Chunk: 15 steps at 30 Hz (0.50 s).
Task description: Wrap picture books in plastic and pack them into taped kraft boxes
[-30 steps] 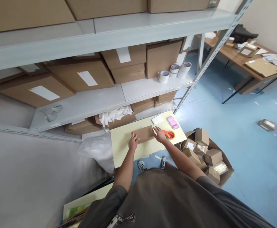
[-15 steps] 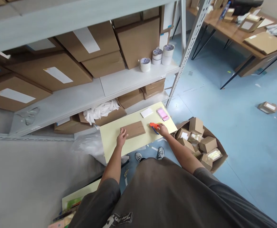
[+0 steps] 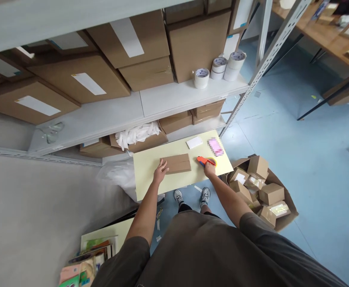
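A flat, closed brown cardboard box (image 3: 177, 163) lies on a pale yellow tabletop (image 3: 146, 186). My left hand (image 3: 160, 172) rests at the box's left end, its fingers spread on the cardboard. To the right of the box, my right hand (image 3: 209, 170) is closed around an orange tape dispenser (image 3: 202, 160) with blue and yellow parts. The dispenser's orange end points left toward the box, with a gap between them. Part of its grip is hidden by my fingers. Behind it lie a white card or pad (image 3: 194, 142) and a blurred-out pink item (image 3: 215, 146).
A metal shelf (image 3: 174, 95) stands beyond the tabletop, carrying large cartons (image 3: 198, 44) and rolls of tape (image 3: 201, 78). A big open carton (image 3: 288, 199) full of small boxes sits on the floor at right. Plastic sheeting (image 3: 117, 175) lies at left; books (image 3: 87, 263) are lower left.
The view has shifted, so the scene sits farther right. My right hand has turned the tape dispenser, and its yellow ring now shows more. My left hand stays at the box's left end.
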Each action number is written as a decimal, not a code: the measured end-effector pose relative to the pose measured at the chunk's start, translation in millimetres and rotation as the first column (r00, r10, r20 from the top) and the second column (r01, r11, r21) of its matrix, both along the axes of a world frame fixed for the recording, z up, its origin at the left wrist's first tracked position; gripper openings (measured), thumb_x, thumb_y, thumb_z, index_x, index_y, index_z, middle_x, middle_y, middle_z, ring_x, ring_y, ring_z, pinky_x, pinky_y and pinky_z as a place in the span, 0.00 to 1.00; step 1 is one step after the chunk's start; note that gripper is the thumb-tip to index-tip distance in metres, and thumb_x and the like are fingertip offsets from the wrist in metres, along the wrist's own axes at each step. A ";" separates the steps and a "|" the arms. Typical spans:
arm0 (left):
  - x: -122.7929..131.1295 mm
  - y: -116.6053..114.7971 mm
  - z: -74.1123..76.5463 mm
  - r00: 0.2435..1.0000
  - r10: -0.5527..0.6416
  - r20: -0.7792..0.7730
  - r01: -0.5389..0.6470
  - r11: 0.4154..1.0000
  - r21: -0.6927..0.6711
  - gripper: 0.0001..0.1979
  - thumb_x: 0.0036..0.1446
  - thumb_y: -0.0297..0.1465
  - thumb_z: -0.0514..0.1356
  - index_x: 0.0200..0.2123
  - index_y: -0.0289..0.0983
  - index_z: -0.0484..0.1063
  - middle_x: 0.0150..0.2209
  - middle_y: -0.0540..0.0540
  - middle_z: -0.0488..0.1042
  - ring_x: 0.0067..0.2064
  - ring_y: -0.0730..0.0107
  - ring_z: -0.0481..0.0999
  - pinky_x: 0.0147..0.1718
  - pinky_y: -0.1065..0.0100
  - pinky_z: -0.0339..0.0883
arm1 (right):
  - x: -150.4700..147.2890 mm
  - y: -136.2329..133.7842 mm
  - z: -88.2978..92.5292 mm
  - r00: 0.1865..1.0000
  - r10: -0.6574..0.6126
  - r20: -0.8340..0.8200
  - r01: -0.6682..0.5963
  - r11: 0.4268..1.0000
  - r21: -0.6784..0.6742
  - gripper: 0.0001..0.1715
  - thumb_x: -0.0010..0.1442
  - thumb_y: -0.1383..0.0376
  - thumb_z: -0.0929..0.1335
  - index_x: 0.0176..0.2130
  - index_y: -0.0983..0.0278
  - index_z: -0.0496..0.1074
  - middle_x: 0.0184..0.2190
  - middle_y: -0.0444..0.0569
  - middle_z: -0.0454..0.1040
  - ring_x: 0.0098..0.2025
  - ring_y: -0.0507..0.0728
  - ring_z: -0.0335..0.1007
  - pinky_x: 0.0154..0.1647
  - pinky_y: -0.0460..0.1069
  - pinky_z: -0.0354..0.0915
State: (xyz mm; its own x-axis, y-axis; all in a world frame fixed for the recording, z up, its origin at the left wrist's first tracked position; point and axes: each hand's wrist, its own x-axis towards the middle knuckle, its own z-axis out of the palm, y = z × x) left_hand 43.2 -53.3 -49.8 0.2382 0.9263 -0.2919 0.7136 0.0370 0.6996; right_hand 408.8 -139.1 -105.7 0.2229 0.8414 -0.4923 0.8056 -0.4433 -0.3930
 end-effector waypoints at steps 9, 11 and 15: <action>3.9 -1.1 2.0 0.999 0.016 0.048 -0.016 1.000 -0.001 0.27 0.67 0.32 0.62 0.69 0.45 0.72 0.79 0.49 0.47 0.77 0.58 0.54 0.72 0.62 0.56 | -6.1 1.9 59.8 0.999 -0.042 -0.035 0.046 0.991 0.129 0.28 0.73 0.58 0.61 0.67 0.67 0.63 0.59 0.66 0.75 0.58 0.71 0.74 0.58 0.62 0.67; 6.0 -1.8 3.2 0.998 0.027 0.057 -0.027 1.000 -0.003 0.27 0.67 0.32 0.61 0.68 0.45 0.72 0.79 0.49 0.48 0.77 0.57 0.54 0.72 0.61 0.57 | -13.1 6.8 81.4 0.992 -0.029 -0.121 0.055 0.973 0.225 0.29 0.71 0.55 0.62 0.66 0.64 0.64 0.59 0.63 0.76 0.55 0.70 0.75 0.54 0.60 0.70; 9.7 -4.5 4.5 0.996 0.031 0.082 -0.030 1.000 -0.006 0.27 0.68 0.31 0.61 0.69 0.46 0.72 0.79 0.48 0.47 0.76 0.57 0.56 0.70 0.62 0.61 | -40.5 24.3 123.9 0.971 -0.063 -0.230 0.130 0.947 0.293 0.28 0.66 0.46 0.67 0.57 0.60 0.71 0.46 0.55 0.81 0.45 0.66 0.78 0.44 0.54 0.71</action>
State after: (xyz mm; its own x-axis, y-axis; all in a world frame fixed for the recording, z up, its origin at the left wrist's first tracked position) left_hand 53.0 -57.9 -45.3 0.2333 0.9321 -0.2771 0.6519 0.0615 0.7558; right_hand 368.3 -114.7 18.2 0.2281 0.9377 -0.2620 0.6463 -0.3471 -0.6796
